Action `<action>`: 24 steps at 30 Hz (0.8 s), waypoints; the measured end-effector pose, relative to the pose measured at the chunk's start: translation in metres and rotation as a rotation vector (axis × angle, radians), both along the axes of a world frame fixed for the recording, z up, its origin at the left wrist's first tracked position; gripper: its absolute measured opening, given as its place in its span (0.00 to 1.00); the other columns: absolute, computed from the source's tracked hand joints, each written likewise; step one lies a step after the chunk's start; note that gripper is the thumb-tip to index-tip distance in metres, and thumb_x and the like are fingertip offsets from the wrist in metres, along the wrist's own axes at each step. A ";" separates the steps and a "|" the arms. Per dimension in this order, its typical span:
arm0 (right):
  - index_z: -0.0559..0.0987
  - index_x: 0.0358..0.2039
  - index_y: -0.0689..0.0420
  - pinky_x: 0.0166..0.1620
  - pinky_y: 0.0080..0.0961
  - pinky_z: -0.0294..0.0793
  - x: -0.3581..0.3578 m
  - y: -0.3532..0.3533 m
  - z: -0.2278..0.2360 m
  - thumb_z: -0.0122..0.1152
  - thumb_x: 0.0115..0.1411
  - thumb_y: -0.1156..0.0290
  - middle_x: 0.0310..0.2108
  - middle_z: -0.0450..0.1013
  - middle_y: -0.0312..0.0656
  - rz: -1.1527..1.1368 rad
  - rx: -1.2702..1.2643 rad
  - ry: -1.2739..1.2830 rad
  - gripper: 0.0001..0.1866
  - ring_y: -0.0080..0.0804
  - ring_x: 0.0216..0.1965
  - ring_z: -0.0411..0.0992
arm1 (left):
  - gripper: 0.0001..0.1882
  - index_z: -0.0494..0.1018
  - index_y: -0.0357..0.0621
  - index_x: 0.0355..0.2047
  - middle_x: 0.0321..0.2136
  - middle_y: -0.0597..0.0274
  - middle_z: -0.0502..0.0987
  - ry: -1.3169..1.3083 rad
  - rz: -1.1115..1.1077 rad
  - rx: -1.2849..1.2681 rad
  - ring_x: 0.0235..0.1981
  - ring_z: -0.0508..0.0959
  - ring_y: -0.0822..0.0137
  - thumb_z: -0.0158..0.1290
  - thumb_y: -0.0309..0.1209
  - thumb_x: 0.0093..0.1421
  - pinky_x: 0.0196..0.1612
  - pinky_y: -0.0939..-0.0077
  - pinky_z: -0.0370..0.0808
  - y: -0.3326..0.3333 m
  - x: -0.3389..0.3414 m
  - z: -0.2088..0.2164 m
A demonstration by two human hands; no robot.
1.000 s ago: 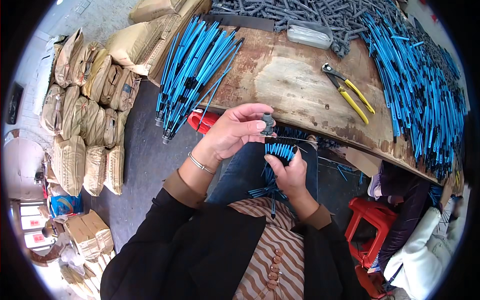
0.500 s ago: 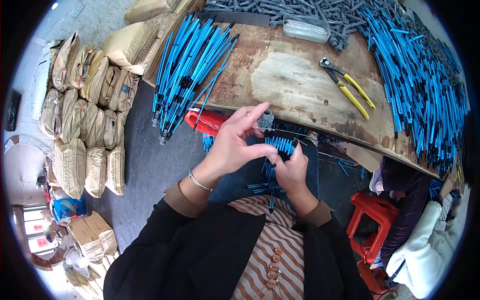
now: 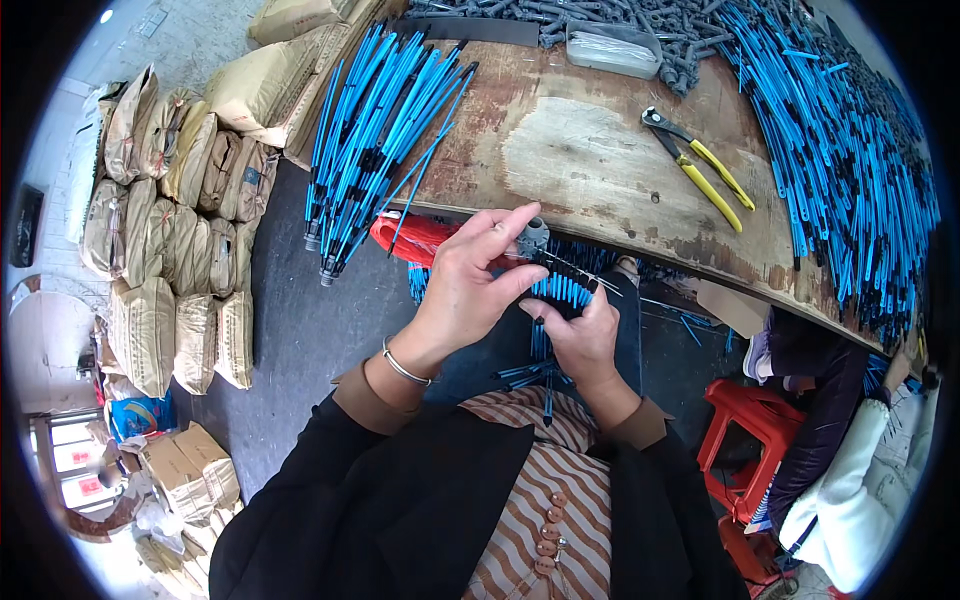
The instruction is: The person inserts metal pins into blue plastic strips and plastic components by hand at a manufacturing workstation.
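Just in front of the table's near edge, my left hand (image 3: 468, 285) is closed on a grey plastic hub (image 3: 533, 238). Its thumb extends toward a row of blue rods (image 3: 562, 291) with black ends. My right hand (image 3: 585, 338) grips that row from below, thumb against the near side. A thin wire (image 3: 585, 270) runs past the black ends, slanting down to the right. More blue rods (image 3: 540, 345) of the bunch hang below, over my lap. How the rods join the hub is too small to make out.
On the wooden table (image 3: 590, 150) lie yellow-handled pliers (image 3: 705, 170), a clear tray of thin pieces (image 3: 612, 52), a pile of grey parts (image 3: 690, 50), and blue rods left (image 3: 375, 140) and right (image 3: 840, 170). A red stool (image 3: 745, 450) stands right, beside a co-worker's white sleeve (image 3: 850, 500).
My left thumb has lifted slightly away from my right thumb, opening a gap between them. The wire now slants more steeply. Both hands still hold the hub and rods.
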State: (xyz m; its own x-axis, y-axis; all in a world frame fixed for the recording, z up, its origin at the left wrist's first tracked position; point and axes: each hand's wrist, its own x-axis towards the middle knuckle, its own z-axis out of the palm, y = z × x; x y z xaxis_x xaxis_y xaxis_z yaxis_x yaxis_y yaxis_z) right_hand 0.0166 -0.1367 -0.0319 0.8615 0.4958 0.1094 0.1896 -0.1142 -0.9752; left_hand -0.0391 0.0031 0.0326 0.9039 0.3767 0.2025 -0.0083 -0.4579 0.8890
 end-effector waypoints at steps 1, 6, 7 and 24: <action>0.72 0.34 0.63 0.32 0.28 0.75 0.000 0.000 0.000 0.72 0.44 0.66 0.27 0.76 0.47 0.000 0.000 0.001 0.21 0.40 0.29 0.78 | 0.32 0.67 0.41 0.55 0.35 0.69 0.66 0.003 -0.004 -0.032 0.31 0.65 0.80 0.61 0.18 0.46 0.32 0.88 0.68 0.000 0.000 0.000; 0.73 0.34 0.63 0.32 0.27 0.75 0.000 -0.001 0.001 0.73 0.44 0.66 0.28 0.76 0.47 0.014 0.000 -0.016 0.22 0.39 0.30 0.78 | 0.31 0.67 0.41 0.54 0.35 0.70 0.66 0.037 -0.043 -0.138 0.31 0.64 0.81 0.60 0.18 0.47 0.33 0.89 0.67 0.005 0.000 0.003; 0.73 0.34 0.63 0.32 0.27 0.75 0.000 -0.001 0.001 0.72 0.44 0.66 0.28 0.76 0.47 0.016 -0.007 -0.013 0.22 0.39 0.30 0.78 | 0.31 0.67 0.41 0.54 0.34 0.70 0.66 0.041 -0.053 -0.153 0.30 0.64 0.81 0.60 0.18 0.47 0.33 0.89 0.67 0.005 0.000 0.003; 0.73 0.38 0.62 0.35 0.28 0.74 0.005 -0.003 0.004 0.63 0.53 0.71 0.30 0.77 0.47 0.175 -0.081 -0.092 0.14 0.37 0.31 0.77 | 0.22 0.67 0.34 0.45 0.44 0.53 0.74 0.069 -0.149 -0.545 0.45 0.75 0.69 0.58 0.14 0.49 0.47 0.75 0.74 0.023 -0.010 -0.002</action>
